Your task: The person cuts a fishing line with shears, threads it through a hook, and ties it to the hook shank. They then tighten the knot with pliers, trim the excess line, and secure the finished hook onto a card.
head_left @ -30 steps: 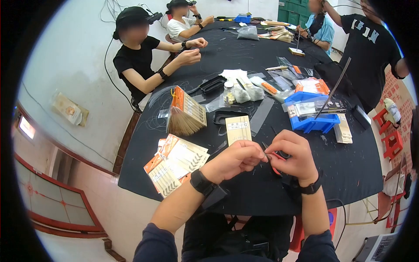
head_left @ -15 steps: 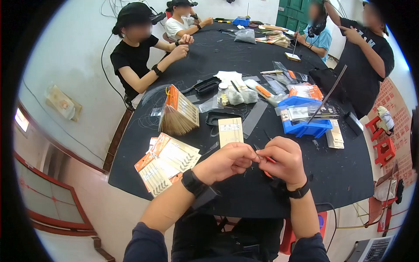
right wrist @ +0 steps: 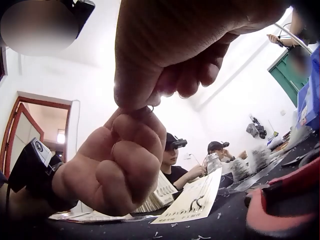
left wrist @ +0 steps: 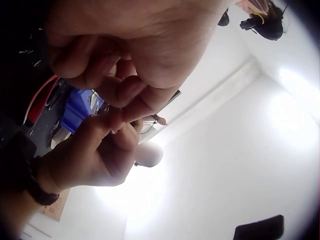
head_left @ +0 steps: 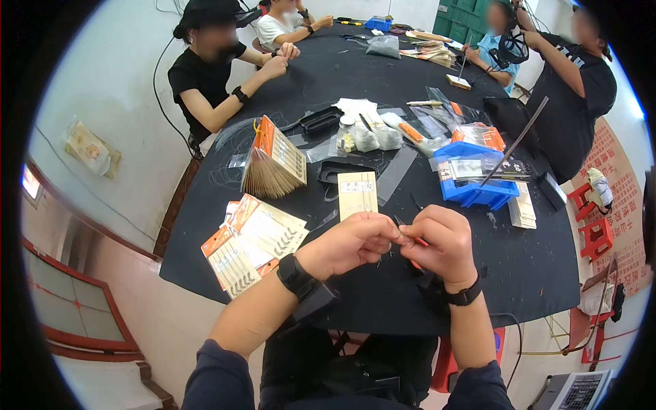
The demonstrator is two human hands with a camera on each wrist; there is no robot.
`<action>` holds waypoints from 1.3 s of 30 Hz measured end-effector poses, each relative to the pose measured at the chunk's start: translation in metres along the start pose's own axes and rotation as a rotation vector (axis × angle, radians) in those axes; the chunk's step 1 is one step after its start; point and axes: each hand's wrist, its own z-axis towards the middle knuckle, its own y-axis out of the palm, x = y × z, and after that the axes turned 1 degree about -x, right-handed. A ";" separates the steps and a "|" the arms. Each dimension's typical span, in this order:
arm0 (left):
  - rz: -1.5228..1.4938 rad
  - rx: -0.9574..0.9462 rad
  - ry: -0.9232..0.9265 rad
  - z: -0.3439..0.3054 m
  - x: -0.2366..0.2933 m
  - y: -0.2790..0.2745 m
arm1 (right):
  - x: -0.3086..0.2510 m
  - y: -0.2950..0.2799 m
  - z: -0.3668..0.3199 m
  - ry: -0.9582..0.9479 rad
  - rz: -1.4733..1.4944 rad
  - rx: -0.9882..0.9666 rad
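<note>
Above the near edge of the table, the left hand [head_left: 350, 240] and right hand [head_left: 443, 244] meet fingertip to fingertip, each with thumb and finger pinched. Between them in the right wrist view shows a tiny dark curved piece [right wrist: 151, 108]; the fingers cover most of it, so which hand bears it is unclear. The left wrist view has the left hand [left wrist: 135, 45] above the right hand [left wrist: 95, 155], other fingers curled. Just beyond the hands lies a cream card [head_left: 357, 193] marked 12. Red-handled pliers [right wrist: 280, 210] lie on the table beneath the hands.
Left are orange-topped hook cards [head_left: 263, 229] and a fanned card bundle [head_left: 277, 164]. A blue bin [head_left: 478, 197] with a rod leaning from it stands right. Behind are a jar [head_left: 346, 133], plastic bags and black trays. Other people are around the table.
The fingertips stay together while the hands shift slightly left in the head view. The head view itself has moved a little. At the far right, a standing person has changed arm position.
</note>
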 end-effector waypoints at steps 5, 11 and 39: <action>0.018 -0.025 0.007 -0.001 0.001 0.001 | -0.003 -0.002 0.004 0.048 0.054 -0.010; 0.044 -0.054 0.012 -0.002 0.004 0.001 | -0.001 -0.001 0.001 0.131 0.170 -0.012; 0.009 -0.167 0.053 -0.003 0.003 -0.001 | -0.004 -0.010 0.005 0.106 0.189 -0.050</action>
